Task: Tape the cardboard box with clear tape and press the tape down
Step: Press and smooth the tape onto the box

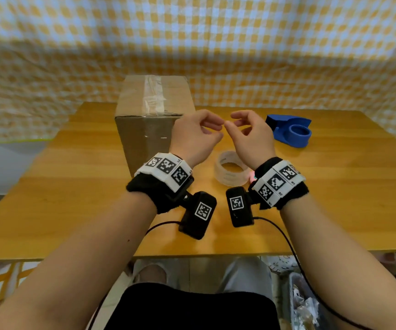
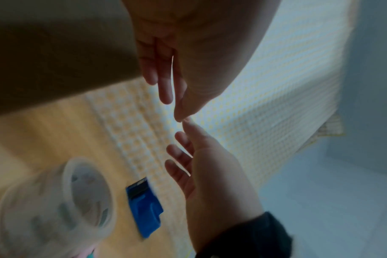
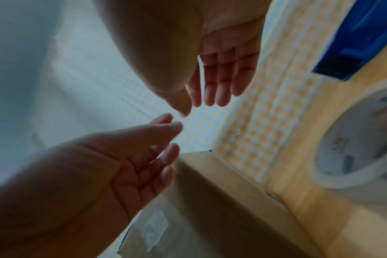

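Checked yellow cloth (image 1: pixel 263 44) hangs behind the wooden table (image 1: pixel 73 198); the cardboard box (image 1: pixel 144 129) stands at its far left, clear tape (image 1: pixel 152 94) along its top; left hand (image 1: pixel 193 136) and right hand (image 1: pixel 251 136) meet fingertip to fingertip above the tape roll (image 1: pixel 230 167), fingers loosely curled, holding nothing visible; a blue dispenser (image 1: pixel 289 129) sits to the right.

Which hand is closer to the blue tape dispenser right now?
Right. The right hand hovers just left of the blue tape dispenser; the left hand is farther, by the cardboard box.
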